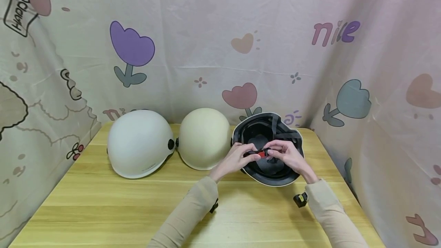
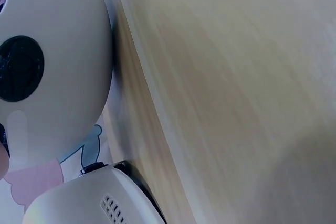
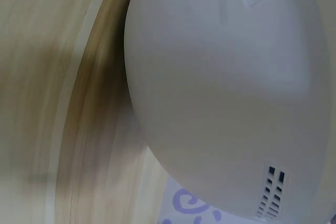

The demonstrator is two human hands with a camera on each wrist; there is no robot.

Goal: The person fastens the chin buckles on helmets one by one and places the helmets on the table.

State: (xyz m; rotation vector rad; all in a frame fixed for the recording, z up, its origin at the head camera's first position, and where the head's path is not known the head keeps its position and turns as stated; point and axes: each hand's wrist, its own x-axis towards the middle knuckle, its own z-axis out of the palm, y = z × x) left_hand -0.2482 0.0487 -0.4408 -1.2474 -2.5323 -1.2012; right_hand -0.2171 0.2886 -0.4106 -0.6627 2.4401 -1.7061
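An upturned helmet (image 1: 275, 180) lies on the table at the right, its black padded inside facing up. Over its opening both hands meet at a red and black chin-strap buckle (image 1: 263, 154). My left hand (image 1: 239, 156) pinches the buckle's left end between thumb and fingers. From the other side, my right hand (image 1: 284, 154) pinches its right end. In the left wrist view the helmet's pale shell (image 2: 68, 93) with a round black side disc fills the left. Vent slots mark the smooth shell (image 3: 226, 87) in the right wrist view.
A white helmet (image 1: 139, 142) and a cream helmet (image 1: 204, 139) stand dome-up side by side on the left and middle of the wooden table (image 1: 103, 209). Behind the table hangs a printed curtain (image 1: 193, 41). Small black devices sit at both wrists, one black device (image 1: 301, 199) near the right sleeve.
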